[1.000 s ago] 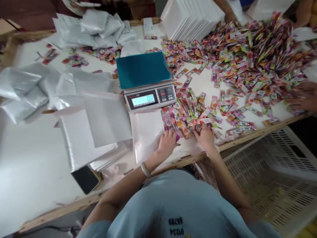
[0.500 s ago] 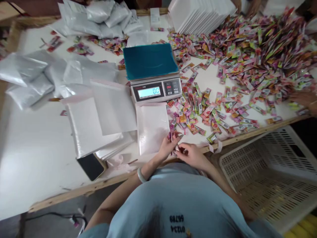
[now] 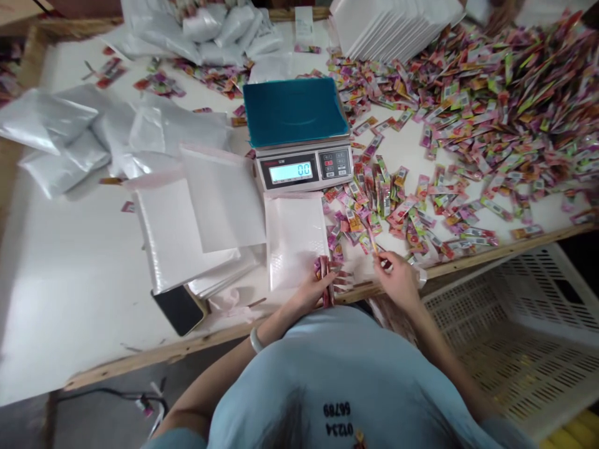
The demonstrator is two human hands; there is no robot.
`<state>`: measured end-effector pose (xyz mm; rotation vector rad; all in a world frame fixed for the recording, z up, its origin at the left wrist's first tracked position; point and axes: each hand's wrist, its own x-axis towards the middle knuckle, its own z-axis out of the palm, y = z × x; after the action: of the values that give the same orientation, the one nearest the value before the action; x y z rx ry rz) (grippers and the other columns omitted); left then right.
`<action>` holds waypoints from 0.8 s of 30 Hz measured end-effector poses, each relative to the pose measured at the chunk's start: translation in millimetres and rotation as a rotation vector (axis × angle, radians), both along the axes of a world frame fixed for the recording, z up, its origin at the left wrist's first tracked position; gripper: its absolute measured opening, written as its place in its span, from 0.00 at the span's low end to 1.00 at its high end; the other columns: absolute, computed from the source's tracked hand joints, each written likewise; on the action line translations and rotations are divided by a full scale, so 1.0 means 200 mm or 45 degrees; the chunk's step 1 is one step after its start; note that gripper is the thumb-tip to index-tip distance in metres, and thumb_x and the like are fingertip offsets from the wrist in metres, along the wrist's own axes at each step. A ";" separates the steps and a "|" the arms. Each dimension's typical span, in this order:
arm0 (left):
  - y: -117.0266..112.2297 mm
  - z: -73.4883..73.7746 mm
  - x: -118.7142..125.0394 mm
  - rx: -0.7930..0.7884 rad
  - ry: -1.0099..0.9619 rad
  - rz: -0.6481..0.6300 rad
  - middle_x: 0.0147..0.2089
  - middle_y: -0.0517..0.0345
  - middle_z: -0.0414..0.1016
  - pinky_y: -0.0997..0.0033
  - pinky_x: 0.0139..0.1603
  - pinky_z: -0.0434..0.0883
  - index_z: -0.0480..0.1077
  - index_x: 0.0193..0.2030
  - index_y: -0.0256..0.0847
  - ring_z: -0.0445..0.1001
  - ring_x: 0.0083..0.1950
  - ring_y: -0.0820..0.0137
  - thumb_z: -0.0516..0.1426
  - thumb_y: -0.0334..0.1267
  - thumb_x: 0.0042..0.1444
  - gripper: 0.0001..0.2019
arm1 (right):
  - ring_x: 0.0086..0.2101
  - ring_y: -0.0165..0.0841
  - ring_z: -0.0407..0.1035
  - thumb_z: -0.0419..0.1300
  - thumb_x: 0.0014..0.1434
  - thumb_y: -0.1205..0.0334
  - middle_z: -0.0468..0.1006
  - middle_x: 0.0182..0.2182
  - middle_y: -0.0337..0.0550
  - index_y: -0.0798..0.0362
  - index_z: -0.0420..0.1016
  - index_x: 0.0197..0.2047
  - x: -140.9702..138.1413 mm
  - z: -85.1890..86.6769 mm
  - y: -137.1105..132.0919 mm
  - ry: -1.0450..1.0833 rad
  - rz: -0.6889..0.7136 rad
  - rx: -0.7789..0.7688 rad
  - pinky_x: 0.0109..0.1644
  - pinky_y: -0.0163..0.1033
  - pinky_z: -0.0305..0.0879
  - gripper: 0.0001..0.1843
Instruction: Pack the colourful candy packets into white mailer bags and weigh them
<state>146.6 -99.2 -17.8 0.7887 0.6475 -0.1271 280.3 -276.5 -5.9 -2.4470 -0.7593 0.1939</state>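
Note:
My left hand (image 3: 314, 288) is closed round a few slim, colourful candy sachets (image 3: 324, 267) at the table's front edge, beside a white bubble mailer (image 3: 294, 243). To its right, my right hand (image 3: 397, 279) pinches the end of one narrow sachet (image 3: 373, 241), which points up toward the small heap of sachets (image 3: 381, 193). Behind the mailer stands a digital scale (image 3: 299, 171) with a blue-green pan (image 3: 294, 112); its display reads 0.0.
More mailers (image 3: 163, 237) lie left of the scale, over a dark phone (image 3: 180, 310). Filled silver-grey bags (image 3: 51, 121) sit far left. A big sachet pile (image 3: 510, 106) and a stack of white mailers (image 3: 393, 28) are at the back right. A white plastic crate (image 3: 510, 349) stands below the edge.
My hands have come apart. The right one has moved right and now pinches a single sachet; the left stays near the mailer with its sachets. The view has shifted slightly.

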 end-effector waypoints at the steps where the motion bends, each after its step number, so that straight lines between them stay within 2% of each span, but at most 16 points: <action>1: -0.01 0.00 0.01 0.034 -0.002 0.003 0.45 0.49 0.83 0.66 0.42 0.76 0.75 0.49 0.38 0.82 0.44 0.61 0.75 0.55 0.43 0.31 | 0.28 0.38 0.71 0.54 0.67 0.55 0.79 0.29 0.44 0.50 0.76 0.36 -0.06 0.01 0.01 0.136 0.059 0.094 0.33 0.42 0.66 0.12; 4: -0.02 0.00 0.04 0.137 0.003 0.010 0.45 0.50 0.84 0.69 0.45 0.76 0.77 0.45 0.37 0.82 0.45 0.63 0.75 0.50 0.43 0.26 | 0.26 0.37 0.72 0.57 0.66 0.54 0.80 0.28 0.39 0.45 0.77 0.37 -0.18 0.02 0.04 0.444 0.312 0.239 0.30 0.41 0.69 0.10; 6: -0.03 -0.01 0.05 0.168 0.039 0.013 0.41 0.52 0.84 0.68 0.45 0.77 0.77 0.43 0.37 0.82 0.43 0.63 0.75 0.47 0.43 0.24 | 0.29 0.37 0.74 0.59 0.66 0.52 0.81 0.31 0.40 0.43 0.78 0.37 -0.18 0.01 0.05 0.423 0.346 0.208 0.32 0.41 0.71 0.10; 9: -0.04 -0.03 0.05 0.172 0.086 0.034 0.36 0.52 0.84 0.69 0.41 0.77 0.76 0.41 0.37 0.83 0.41 0.62 0.74 0.44 0.43 0.21 | 0.43 0.46 0.74 0.58 0.66 0.52 0.81 0.41 0.52 0.49 0.78 0.45 -0.03 -0.05 0.01 0.173 0.097 0.076 0.45 0.49 0.72 0.12; 11: -0.04 -0.04 0.05 0.118 0.075 0.062 0.37 0.51 0.84 0.68 0.41 0.77 0.75 0.43 0.37 0.83 0.41 0.61 0.74 0.44 0.43 0.23 | 0.50 0.53 0.70 0.58 0.64 0.55 0.78 0.47 0.61 0.55 0.75 0.50 0.09 -0.09 -0.02 -0.033 -0.084 -0.167 0.51 0.56 0.68 0.16; 13: -0.05 -0.03 0.05 0.038 0.059 0.091 0.39 0.51 0.84 0.66 0.40 0.77 0.73 0.46 0.38 0.84 0.40 0.61 0.75 0.44 0.42 0.26 | 0.51 0.55 0.69 0.58 0.63 0.59 0.77 0.46 0.63 0.57 0.75 0.48 0.16 -0.13 -0.04 -0.173 -0.123 -0.434 0.53 0.57 0.66 0.14; 14: -0.05 -0.03 0.05 0.020 0.055 0.098 0.39 0.52 0.84 0.66 0.39 0.77 0.73 0.47 0.38 0.83 0.38 0.61 0.75 0.44 0.41 0.28 | 0.49 0.54 0.70 0.57 0.63 0.61 0.78 0.43 0.61 0.56 0.75 0.45 0.17 -0.14 -0.04 -0.186 -0.097 -0.498 0.52 0.56 0.66 0.11; 16: -0.05 -0.02 0.06 0.042 0.050 0.114 0.38 0.54 0.83 0.65 0.40 0.77 0.73 0.47 0.38 0.82 0.36 0.64 0.75 0.45 0.41 0.28 | 0.43 0.49 0.71 0.55 0.63 0.63 0.78 0.37 0.55 0.53 0.73 0.40 0.12 -0.14 -0.02 -0.090 -0.023 -0.405 0.50 0.52 0.67 0.06; 19: -0.04 -0.01 0.08 0.149 0.031 0.129 0.39 0.56 0.82 0.66 0.47 0.77 0.75 0.45 0.38 0.81 0.41 0.65 0.75 0.46 0.42 0.26 | 0.36 0.43 0.71 0.55 0.63 0.61 0.76 0.33 0.48 0.50 0.71 0.37 -0.05 -0.09 0.03 0.142 0.135 -0.056 0.45 0.48 0.69 0.05; 22: -0.04 -0.01 0.08 0.236 0.054 0.112 0.38 0.54 0.82 0.62 0.53 0.76 0.76 0.43 0.37 0.80 0.45 0.61 0.71 0.48 0.49 0.21 | 0.45 0.45 0.72 0.60 0.60 0.58 0.76 0.42 0.49 0.49 0.71 0.40 -0.18 -0.01 0.08 0.387 0.381 0.248 0.53 0.51 0.71 0.06; 24: -0.04 0.01 0.07 0.372 0.069 0.102 0.44 0.50 0.83 0.58 0.59 0.74 0.76 0.44 0.37 0.79 0.53 0.56 0.66 0.51 0.55 0.19 | 0.54 0.44 0.70 0.65 0.57 0.56 0.74 0.52 0.51 0.48 0.70 0.50 -0.19 0.03 0.12 0.626 0.386 0.436 0.61 0.52 0.69 0.17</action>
<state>160.5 -107.7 -15.4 1.0415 0.7577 0.0205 242.5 -252.7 0.6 -1.8456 -0.8496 0.6914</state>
